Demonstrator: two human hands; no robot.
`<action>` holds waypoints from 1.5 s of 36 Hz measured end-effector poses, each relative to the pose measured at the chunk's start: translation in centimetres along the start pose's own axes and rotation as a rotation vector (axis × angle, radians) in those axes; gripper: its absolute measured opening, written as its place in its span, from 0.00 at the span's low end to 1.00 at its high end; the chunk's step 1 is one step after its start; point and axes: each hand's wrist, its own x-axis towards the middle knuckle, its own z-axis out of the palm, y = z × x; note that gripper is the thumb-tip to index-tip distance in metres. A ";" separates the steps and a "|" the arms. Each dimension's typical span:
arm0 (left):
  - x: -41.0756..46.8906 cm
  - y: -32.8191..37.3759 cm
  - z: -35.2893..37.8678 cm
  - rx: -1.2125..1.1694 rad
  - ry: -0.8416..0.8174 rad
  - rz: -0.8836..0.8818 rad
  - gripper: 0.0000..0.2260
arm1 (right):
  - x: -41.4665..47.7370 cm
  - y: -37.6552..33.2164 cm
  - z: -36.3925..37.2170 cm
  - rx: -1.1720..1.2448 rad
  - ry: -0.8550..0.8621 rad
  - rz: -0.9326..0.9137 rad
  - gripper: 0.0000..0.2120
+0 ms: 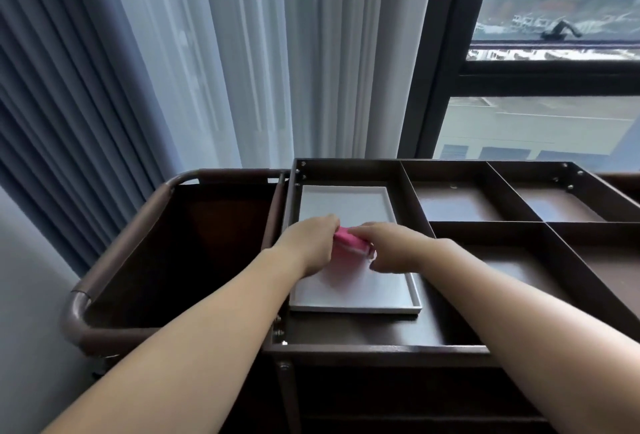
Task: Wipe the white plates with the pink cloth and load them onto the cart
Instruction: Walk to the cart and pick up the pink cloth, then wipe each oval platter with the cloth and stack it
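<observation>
Both hands are on the folded pink cloth (350, 242): the left hand (309, 243) grips its left end and the right hand (393, 249) curls over the right end. The cloth sits about mid-plate on a flat, rectangular white plate (346, 203) with a low raised rim. That plate lies in the cart's (381, 349) long left compartment, boxed in by smooth brown dividers, with a strip of bare floor past its near edge.
</observation>
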 end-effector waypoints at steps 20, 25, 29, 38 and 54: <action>-12.8 -6.4 -15.0 -0.142 0.587 -0.130 0.08 | 5.3 -15.8 -8.9 0.612 0.460 -0.472 0.16; -20.9 -9.1 -15.5 -0.030 0.684 -0.314 0.10 | 6.6 -23.7 -7.0 0.593 0.336 -0.721 0.14; -27.5 -9.9 -15.3 0.033 0.755 -0.469 0.09 | 6.4 -29.9 -4.7 0.570 0.246 -0.880 0.10; -42.2 -8.8 -12.3 -0.109 0.985 -0.798 0.11 | 1.4 -41.8 1.2 0.697 0.044 -1.098 0.12; -67.9 -7.3 -7.4 -0.155 1.059 -1.054 0.11 | -11.5 -60.4 11.9 0.497 -0.121 -1.318 0.17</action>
